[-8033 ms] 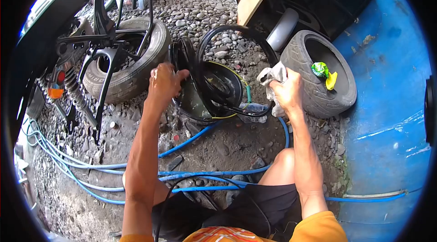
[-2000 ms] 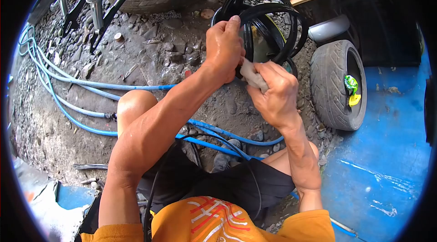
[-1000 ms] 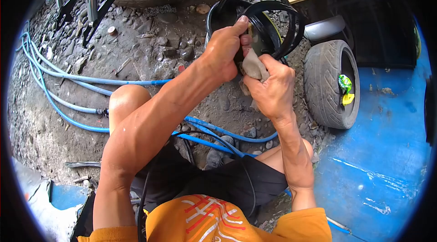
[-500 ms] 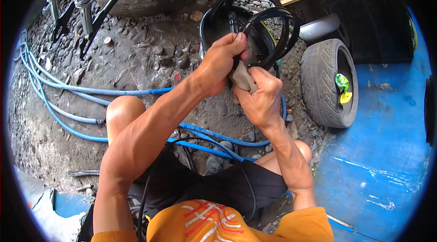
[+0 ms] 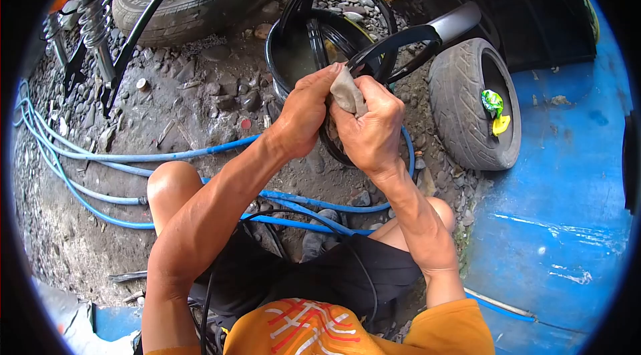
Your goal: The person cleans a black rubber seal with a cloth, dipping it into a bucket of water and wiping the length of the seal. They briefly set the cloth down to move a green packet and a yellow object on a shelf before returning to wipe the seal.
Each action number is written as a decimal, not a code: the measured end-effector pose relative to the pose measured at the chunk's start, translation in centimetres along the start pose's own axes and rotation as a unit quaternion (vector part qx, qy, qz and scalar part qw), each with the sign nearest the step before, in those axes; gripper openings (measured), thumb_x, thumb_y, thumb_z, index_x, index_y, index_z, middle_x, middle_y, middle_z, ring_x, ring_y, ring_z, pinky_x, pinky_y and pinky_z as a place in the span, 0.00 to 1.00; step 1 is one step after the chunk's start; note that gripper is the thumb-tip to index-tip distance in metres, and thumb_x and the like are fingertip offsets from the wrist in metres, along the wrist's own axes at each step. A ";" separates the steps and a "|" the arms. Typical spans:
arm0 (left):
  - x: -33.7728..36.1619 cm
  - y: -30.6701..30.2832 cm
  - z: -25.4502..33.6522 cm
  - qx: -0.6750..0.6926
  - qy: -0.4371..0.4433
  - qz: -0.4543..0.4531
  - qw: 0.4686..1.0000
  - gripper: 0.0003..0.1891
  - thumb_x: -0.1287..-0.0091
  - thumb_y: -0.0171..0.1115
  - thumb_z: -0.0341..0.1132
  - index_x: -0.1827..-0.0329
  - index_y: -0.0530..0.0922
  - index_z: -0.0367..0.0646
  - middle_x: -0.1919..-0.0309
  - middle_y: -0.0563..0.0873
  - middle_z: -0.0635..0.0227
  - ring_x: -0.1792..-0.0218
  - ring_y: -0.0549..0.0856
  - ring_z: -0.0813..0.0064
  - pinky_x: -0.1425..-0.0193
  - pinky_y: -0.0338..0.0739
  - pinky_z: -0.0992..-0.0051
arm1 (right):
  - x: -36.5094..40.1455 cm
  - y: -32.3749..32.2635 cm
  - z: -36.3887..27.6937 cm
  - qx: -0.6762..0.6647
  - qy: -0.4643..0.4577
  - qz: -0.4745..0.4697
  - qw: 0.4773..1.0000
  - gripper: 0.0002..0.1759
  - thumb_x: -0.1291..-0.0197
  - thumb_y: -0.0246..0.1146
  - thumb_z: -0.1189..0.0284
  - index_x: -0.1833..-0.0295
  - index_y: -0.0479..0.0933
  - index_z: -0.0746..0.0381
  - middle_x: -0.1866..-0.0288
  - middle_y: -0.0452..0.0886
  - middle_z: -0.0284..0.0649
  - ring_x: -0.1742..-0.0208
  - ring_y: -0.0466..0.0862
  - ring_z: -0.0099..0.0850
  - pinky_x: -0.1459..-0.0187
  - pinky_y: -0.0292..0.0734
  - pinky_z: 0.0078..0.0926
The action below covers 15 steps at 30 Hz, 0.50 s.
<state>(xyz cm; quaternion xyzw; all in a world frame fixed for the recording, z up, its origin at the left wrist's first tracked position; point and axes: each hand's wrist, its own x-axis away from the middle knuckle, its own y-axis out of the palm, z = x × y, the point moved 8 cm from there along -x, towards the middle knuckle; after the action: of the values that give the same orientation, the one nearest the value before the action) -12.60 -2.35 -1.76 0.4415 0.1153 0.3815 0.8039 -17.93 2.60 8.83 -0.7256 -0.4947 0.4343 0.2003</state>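
Note:
My left hand (image 5: 300, 118) is closed around a glossy black curved piece (image 5: 397, 41), which looks like bent tubing or a band with several loops. Close beside it, my right hand (image 5: 374, 121) pinches a greyish cloth (image 5: 347, 94) against the same piece. My fingers and the cloth hide the part being gripped. Behind the hands stands a round black tub (image 5: 274, 64) with murky liquid in it, and the looped piece rises over its rim.
A small worn tire (image 5: 461, 108) with green and yellow wrappers stands at right, next to a blue sheet (image 5: 541, 221). Blue hoses (image 5: 167, 156) cross the dirt. A larger tire (image 5: 214, 11) and shock absorbers (image 5: 97, 14) are at upper left. Gravel surrounds the tub.
The black piece has turned, and one loop now stretches further right. My right hand and the cloth have moved up along it toward the left thumb. The whole view has shifted slightly.

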 end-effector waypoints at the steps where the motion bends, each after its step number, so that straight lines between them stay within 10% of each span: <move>1: 0.1 -0.1 -0.2 0.007 -0.004 -0.011 1.000 0.18 0.19 0.50 0.46 0.42 0.80 0.43 0.56 0.86 0.70 0.56 0.84 0.79 0.47 0.80 0.75 | 0.2 0.2 -0.2 0.006 -0.013 0.000 1.000 0.10 0.50 0.70 0.76 0.68 0.74 0.66 0.71 0.80 0.49 0.68 0.82 0.51 0.68 0.75 0.45; 15: 0.6 0.6 1.1 0.020 0.014 -0.064 0.998 0.12 0.20 0.55 0.44 0.54 0.80 0.46 0.65 0.82 0.78 0.64 0.80 0.85 0.59 0.78 0.79 | 0.8 0.4 -1.6 0.024 -0.077 -0.019 0.997 0.10 0.47 0.70 0.77 0.69 0.73 0.65 0.72 0.78 0.47 0.70 0.80 0.50 0.71 0.73 0.43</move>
<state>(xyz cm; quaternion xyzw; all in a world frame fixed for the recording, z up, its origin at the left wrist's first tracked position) -11.90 -2.49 -0.57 0.4433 0.1624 0.3327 0.8163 -16.33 3.39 9.08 -0.6750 -0.5122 0.4970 0.1871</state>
